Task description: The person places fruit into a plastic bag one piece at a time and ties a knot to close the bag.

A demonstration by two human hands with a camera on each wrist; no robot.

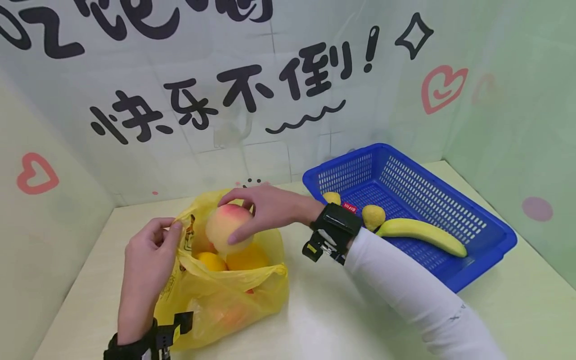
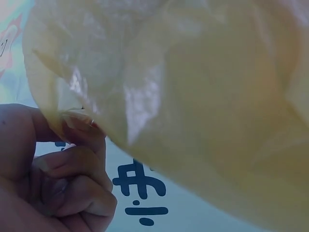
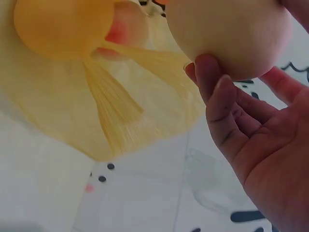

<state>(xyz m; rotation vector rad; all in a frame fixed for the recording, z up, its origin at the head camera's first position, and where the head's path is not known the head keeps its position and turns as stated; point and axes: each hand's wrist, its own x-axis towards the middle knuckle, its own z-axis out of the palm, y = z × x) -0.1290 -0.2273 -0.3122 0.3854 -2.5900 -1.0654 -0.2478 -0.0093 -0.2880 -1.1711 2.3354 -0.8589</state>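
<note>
A yellow plastic bag point(image 1: 225, 290) stands on the table with its mouth spread. My left hand point(image 1: 148, 265) pinches the bag's left rim between thumb and fingers; the left wrist view shows the thin film point(image 2: 193, 96) caught at the fingertips. Over the opening, my right hand point(image 1: 265, 207) grips a pale peach with a red blush point(image 1: 227, 227). In the right wrist view, fingers and thumb curl round the peach point(image 3: 231, 34). Below it in the bag lie orange fruits point(image 1: 247, 256), and another red-tinged fruit point(image 3: 123, 31) shows beside them.
A blue plastic basket point(image 1: 490, 250) stands at the right, under the right forearm. It holds a banana point(image 1: 423, 234), two small yellow fruits point(image 1: 373, 216) and a small red label point(image 1: 349, 207). Walls with black lettering rise behind the table, and side walls stand left and right.
</note>
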